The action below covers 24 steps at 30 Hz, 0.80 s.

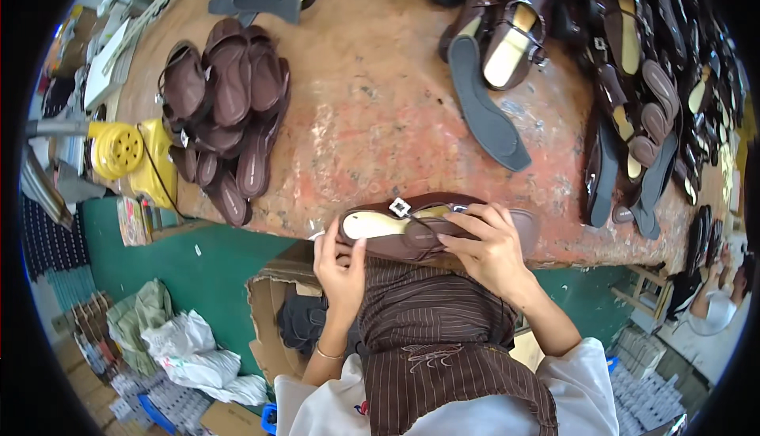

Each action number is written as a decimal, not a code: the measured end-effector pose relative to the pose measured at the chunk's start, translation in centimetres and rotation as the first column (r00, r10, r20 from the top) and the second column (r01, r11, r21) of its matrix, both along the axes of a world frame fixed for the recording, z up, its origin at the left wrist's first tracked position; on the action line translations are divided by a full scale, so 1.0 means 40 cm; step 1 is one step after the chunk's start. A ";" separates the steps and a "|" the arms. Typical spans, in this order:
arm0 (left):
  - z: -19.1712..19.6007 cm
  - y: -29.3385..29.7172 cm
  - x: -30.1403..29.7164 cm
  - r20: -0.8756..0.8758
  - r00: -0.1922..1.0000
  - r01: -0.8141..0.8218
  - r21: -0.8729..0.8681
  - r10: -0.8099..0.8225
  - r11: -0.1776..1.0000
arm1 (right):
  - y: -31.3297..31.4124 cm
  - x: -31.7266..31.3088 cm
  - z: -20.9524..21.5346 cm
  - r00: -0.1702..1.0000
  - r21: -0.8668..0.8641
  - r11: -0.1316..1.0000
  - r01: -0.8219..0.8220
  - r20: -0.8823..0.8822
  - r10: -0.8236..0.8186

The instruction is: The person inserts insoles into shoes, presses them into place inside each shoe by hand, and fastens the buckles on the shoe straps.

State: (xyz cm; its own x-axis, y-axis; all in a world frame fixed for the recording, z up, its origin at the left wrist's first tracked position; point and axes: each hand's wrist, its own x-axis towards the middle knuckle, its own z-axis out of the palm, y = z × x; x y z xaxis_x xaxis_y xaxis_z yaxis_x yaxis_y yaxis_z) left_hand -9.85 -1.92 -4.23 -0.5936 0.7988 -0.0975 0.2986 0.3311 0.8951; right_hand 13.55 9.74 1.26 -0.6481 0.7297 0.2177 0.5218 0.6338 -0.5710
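Note:
At the table's near edge lies a dark brown strapped shoe (378, 225) with a square silvery buckle (400, 207) and a pale inner sole at its heel end, which points left. My left hand (340, 268) grips that heel end, thumb on the near side and fingers at the rim. A brown insole (423, 239) lies over the middle of the shoe, its other end reaching out to the right beneath my hand. My right hand (489, 247) closes over the strap and insole; its fingertips partly hide what they press.
A pile of brown shoes (229, 79) stands at the left, beside a yellow tool (133, 155). A grey insole (487, 111) lies ahead, near a buckled shoe (514, 40). Many dark shoes (625, 32) crowd the right. Below the table sits an open cardboard box (265, 309).

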 end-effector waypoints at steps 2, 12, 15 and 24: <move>-0.011 0.012 0.010 0.104 0.994 -0.027 0.061 0.021 0.998 | 0.009 -0.059 -0.020 0.999 -0.018 0.999 -0.040 -0.024 0.039; -0.013 0.040 -0.018 0.090 0.995 0.024 0.095 -0.033 0.995 | 0.018 -0.194 -0.062 0.998 -0.017 0.998 -0.065 -0.026 0.064; -0.012 0.042 -0.026 0.091 0.995 0.021 0.090 -0.030 0.996 | 0.014 -0.214 -0.066 0.998 -0.045 0.997 -0.066 -0.012 0.066; -0.037 0.060 -0.021 0.121 0.987 -0.114 0.062 0.106 0.992 | 0.013 -0.222 -0.072 0.991 0.042 0.992 -0.119 0.057 0.117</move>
